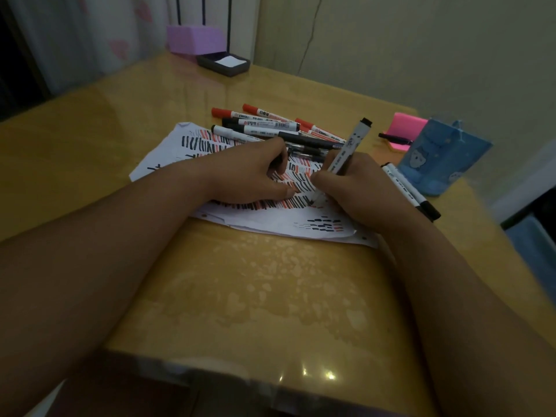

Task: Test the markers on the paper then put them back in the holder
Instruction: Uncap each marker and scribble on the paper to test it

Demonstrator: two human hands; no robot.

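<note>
A white paper [264, 224] covered in black and red strokes lies in the middle of the table. My right hand [355, 188] grips a white black-tipped marker [346, 149], its tip touching the paper. My left hand [249, 176] rests on the paper with curled fingers around a small dark thing that looks like a cap. Behind the paper lies a pile of red and black markers [270, 121]. The blue holder [445, 164] stands to the right, and two black markers [409, 188] lie on the table beside it.
Pink sticky notes [406, 124] with a dark pen on them lie behind the holder. A purple box [195, 40] and a dark tray [224, 64] with white paper sit at the far edge. The yellow table [240, 296] ends close to my body.
</note>
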